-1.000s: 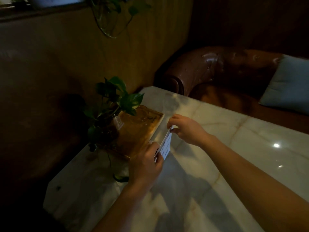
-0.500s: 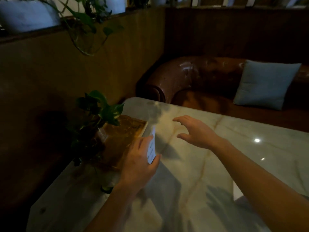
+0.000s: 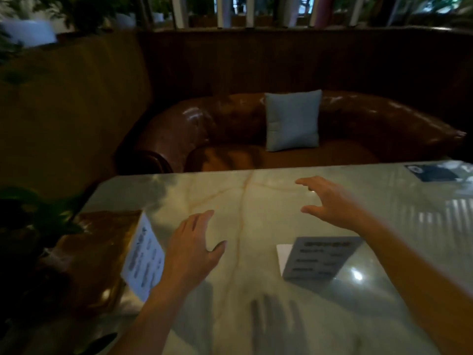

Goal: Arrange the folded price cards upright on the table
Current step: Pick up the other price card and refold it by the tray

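Observation:
A white folded price card (image 3: pixel 143 257) stands upright at the left of the marble table (image 3: pixel 256 201), leaning by an amber glass tray (image 3: pixel 97 242). My left hand (image 3: pixel 192 249) hovers just right of that card, fingers apart, holding nothing. A second price card (image 3: pixel 320 260) rests near the table's middle right, its printed grey face tilted toward me. My right hand (image 3: pixel 330 201) is spread open above the table, beyond that second card, with nothing in it.
A potted plant (image 3: pixel 33 216) sits at the left edge beside the amber tray. A brown leather sofa (image 3: pixel 230 129) with a pale blue cushion (image 3: pixel 293 120) stands past the table's far edge. A dark printed sheet (image 3: pixel 435 172) lies at the far right corner.
My left hand has let go of the first card, which now stands by the tray. My right hand has moved right. The view has swung right, bringing the second card into sight.

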`<state>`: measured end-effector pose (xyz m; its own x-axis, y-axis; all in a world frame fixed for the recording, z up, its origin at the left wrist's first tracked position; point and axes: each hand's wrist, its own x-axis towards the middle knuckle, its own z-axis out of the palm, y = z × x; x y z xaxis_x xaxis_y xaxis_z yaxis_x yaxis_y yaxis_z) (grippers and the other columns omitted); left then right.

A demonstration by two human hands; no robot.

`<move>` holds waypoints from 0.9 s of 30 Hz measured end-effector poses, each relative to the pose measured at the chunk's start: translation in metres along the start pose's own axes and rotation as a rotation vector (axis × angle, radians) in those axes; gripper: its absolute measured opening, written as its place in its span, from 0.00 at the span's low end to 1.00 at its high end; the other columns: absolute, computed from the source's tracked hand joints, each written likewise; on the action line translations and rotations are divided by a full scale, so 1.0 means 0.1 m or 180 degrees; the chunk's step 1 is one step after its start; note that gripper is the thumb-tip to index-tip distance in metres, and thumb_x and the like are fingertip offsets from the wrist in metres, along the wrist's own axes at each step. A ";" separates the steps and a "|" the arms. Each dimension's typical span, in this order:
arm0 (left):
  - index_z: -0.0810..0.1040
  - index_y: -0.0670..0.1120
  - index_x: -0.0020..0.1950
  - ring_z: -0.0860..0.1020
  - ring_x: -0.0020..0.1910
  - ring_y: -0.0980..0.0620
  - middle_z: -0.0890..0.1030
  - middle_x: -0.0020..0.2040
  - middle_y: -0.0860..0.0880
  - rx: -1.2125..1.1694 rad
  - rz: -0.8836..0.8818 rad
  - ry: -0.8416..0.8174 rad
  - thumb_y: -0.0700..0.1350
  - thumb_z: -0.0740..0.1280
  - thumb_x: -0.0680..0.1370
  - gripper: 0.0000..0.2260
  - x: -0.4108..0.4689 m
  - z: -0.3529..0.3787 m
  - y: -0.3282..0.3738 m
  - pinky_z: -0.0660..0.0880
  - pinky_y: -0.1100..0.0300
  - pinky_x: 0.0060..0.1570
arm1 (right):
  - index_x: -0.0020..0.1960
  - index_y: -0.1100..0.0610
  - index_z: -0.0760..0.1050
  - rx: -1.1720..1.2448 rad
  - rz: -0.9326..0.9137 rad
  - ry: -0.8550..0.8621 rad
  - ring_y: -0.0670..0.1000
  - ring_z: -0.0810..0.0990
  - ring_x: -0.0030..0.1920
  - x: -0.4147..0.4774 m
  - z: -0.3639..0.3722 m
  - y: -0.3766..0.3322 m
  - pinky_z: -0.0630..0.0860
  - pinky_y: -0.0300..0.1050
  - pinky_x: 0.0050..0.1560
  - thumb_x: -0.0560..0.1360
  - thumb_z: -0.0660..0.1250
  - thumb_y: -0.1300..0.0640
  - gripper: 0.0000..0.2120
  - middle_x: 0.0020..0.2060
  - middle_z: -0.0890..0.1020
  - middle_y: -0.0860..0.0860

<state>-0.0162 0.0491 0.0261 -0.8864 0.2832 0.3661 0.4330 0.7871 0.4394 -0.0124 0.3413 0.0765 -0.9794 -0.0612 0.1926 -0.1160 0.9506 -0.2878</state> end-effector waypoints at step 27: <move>0.73 0.49 0.55 0.77 0.50 0.49 0.79 0.53 0.47 -0.1455 -0.0222 -0.1476 0.44 0.68 0.71 0.13 0.09 1.27 0.95 0.75 0.50 0.51 | 0.52 0.59 0.69 0.1909 0.1587 0.0156 0.47 0.75 0.39 -1.07 0.68 0.75 0.72 0.30 0.33 0.72 0.65 0.65 0.10 0.44 0.75 0.52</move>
<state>-0.0042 0.1959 -0.0331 -0.8493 0.5273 -0.0227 0.3071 0.5288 0.7912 0.0727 0.3981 -0.0299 -0.9326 0.3567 -0.0555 0.2525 0.5347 -0.8065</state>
